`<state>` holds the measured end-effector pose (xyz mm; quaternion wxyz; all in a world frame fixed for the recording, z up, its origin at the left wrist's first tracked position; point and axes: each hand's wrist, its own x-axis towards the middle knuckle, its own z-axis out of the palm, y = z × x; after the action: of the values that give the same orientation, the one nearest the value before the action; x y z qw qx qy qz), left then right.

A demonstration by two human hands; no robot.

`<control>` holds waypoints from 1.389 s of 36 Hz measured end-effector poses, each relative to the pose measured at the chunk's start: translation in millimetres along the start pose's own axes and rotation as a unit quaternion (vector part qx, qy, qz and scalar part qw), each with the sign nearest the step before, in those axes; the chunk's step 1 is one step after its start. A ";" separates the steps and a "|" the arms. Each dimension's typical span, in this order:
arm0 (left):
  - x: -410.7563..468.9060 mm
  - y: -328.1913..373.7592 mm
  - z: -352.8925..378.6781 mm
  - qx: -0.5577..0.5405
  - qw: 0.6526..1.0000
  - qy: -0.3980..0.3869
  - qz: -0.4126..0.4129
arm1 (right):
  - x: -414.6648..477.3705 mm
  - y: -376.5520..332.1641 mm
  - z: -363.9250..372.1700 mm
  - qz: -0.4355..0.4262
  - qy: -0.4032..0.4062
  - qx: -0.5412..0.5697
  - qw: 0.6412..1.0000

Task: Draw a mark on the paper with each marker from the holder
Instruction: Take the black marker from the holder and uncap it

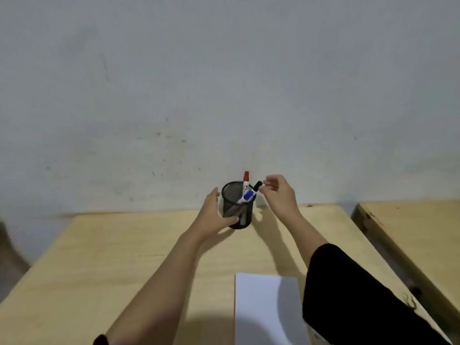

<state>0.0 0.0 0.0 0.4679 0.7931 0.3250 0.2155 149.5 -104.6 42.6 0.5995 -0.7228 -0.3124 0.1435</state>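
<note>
A black mesh holder point(237, 207) stands at the far edge of the wooden table point(124, 257). In it are a red-capped marker point(246, 181), a blue-capped marker point(247, 196) and a black-capped marker point(257, 185) that leans right over the rim. My left hand point(214, 215) cups the holder's left side, thumb across its lower front. Fingertips of my right hand point(278, 192) pinch the black marker's cap. A white sheet of paper point(268, 310) lies near me on the table, partly under my right sleeve.
A grey wall point(224, 83) rises directly behind the holder. A second wooden table point(410, 235) stands to the right across a narrow gap. My black right sleeve point(361, 300) covers the paper's right edge.
</note>
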 end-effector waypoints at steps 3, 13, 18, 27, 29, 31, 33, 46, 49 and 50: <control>2.6 -6.3 16.4 -0.078 0.995 0.009 0.060 | 0.6 13.6 7.8 0.009 -0.014 0.033 0.999; 15.2 -22.2 45.0 -0.169 0.978 0.102 0.062 | 8.7 25.4 20.0 -0.044 -0.036 -0.027 0.998; 11.7 -17.7 40.4 -0.168 0.979 0.089 0.068 | 7.1 16.2 17.5 -0.068 -0.045 -0.034 0.996; -1.4 -1.2 35.2 -0.150 0.984 0.085 0.050 | -9.7 -23.0 -4.3 -0.124 0.022 0.042 0.991; -5.3 3.1 33.6 -0.129 0.986 0.096 0.045 | -18.3 -31.3 -8.6 -0.147 0.047 0.066 0.986; -9.4 5.7 31.5 -0.127 0.987 0.092 0.036 | -28.4 -39.0 -12.9 -0.177 0.072 0.096 0.977; -16.3 9.0 28.5 -0.140 0.987 0.082 0.020 | -40.4 -46.5 -17.9 -0.208 0.089 0.114 0.967; -105.9 61.8 1.8 -0.240 0.960 0.043 0.138 | -131.0 -24.1 -40.7 -0.252 -0.033 -0.035 0.967; -126.1 65.7 2.6 -0.195 0.966 0.014 0.169 | -145.0 -10.5 -40.4 -0.258 -0.056 -0.078 0.961; -130.7 63.7 3.1 -0.174 0.970 0.006 0.172 | -149.0 -7.5 -40.7 -0.257 -0.061 -0.087 0.960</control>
<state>-69.0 -117.9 49.9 0.5526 0.7423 0.1444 0.3505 57.3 -228.5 34.7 0.5312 -0.6571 -0.5349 0.0002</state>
